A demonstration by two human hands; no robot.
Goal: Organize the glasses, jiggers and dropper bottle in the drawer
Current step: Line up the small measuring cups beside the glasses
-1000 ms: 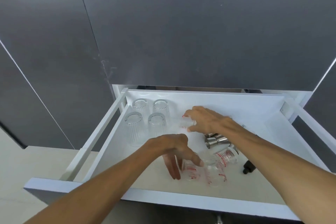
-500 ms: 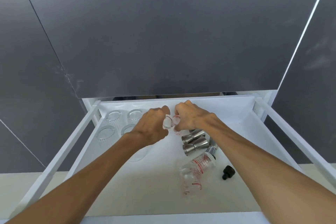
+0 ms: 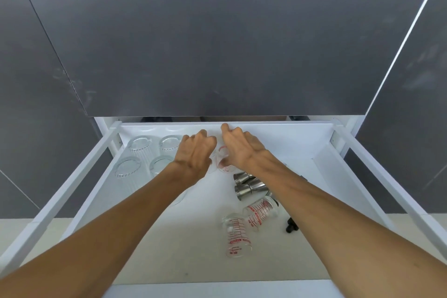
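Open white drawer (image 3: 321, 150). Inside, back left: four ribbed glasses (image 3: 140, 147), upside down. Middle back: left hand (image 3: 193, 152) and right hand (image 3: 239, 150) close together, each curled round small red-marked glass (image 3: 223, 159). Right: two steel jiggers (image 3: 249, 182) lying down, two red-marked glasses (image 3: 235, 234) on sides, dark dropper bottle (image 3: 291, 225) mostly hidden.

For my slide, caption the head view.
Both hands set small measuring glasses at the back of a white drawer, beside four ribbed glasses.
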